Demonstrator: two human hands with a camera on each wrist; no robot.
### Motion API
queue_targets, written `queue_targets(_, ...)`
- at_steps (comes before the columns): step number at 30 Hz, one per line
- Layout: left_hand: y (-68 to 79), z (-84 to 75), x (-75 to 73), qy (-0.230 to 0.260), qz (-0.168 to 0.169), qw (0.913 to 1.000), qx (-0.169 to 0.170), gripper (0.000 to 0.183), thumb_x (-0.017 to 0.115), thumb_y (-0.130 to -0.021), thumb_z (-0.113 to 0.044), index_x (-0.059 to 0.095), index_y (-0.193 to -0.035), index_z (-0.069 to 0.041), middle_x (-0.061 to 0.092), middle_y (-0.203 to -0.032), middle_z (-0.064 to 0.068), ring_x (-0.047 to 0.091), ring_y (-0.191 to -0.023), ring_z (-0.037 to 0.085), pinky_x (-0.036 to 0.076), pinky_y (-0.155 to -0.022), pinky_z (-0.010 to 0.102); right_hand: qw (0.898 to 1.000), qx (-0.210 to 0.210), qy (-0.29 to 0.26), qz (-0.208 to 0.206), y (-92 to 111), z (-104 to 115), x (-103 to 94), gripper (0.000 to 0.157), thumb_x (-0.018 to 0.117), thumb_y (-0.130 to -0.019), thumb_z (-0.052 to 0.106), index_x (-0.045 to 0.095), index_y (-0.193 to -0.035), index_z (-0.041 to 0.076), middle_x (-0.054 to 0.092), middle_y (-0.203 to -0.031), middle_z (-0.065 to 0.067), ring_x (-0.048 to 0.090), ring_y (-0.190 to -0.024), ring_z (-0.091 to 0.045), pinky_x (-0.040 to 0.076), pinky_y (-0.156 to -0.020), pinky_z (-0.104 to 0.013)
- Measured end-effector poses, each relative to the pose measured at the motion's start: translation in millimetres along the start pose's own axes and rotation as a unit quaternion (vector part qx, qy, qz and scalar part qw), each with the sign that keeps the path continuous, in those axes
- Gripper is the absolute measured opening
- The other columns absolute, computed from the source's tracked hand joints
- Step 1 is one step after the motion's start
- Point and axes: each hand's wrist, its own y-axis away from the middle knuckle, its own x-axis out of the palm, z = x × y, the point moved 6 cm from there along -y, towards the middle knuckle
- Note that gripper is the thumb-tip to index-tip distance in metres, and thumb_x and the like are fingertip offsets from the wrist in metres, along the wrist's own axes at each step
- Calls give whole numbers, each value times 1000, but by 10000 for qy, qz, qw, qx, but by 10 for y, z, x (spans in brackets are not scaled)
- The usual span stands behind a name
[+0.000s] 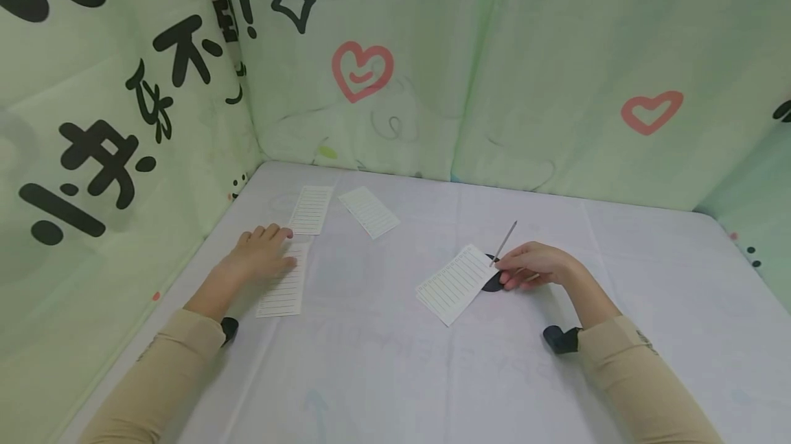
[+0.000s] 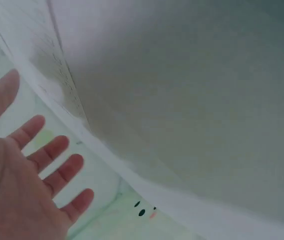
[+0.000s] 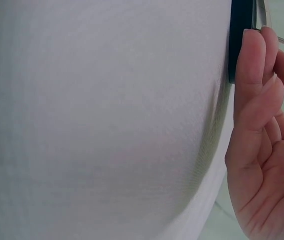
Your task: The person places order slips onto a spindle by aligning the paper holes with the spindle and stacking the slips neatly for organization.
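My left hand [image 1: 262, 252], fingers spread and relaxed, hovers over the edge of a lined paper slip [image 1: 281, 296] at the left. Its fingertips reach the lower end of a second lined slip [image 1: 311, 209]. The left wrist view shows its palm [image 2: 17, 185] with nothing in it. At the right, my right hand [image 1: 544, 265] grips the rim of a bill spike with a dark round base [image 3: 240, 45] and a thin metal rod [image 1: 507, 238] that leans right. Several lined slips [image 1: 454, 286] lie overlapped at the spike, their upper corner by the rod and covering part of the base.
Another lined slip [image 1: 369, 212] lies slanted toward the back of the white-covered table [image 1: 371, 361]. Green printed curtains [image 1: 544, 53] stand along the back and left table edges. A dark strap piece [image 1: 562, 340] shows at the right wrist.
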Motion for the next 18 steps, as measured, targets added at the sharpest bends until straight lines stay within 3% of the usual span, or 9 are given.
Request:
queue_targets(8,69,105,59,37,556,9976,-404,56,45,-94,-36,29,-135,-1,31,-134,27,25,-123,48,17,-99,63,9999,77,39,-57,-34,-25,-5,30,60,-88,24,62,-106,0,67,-74,-1,65,-69,-13,48,-60,-25)
queue_targets(18,46,47,99,-274,560,9966,-545,58,45,-95,-35,29,-134,6,31,-132,29,28,-121,46,19,-98,62,10000,-13,47,12,-17,-13,1,31,59,-88,24,61,-107,-1,67,-73,0,64,-68,-12,48,-60,-25)
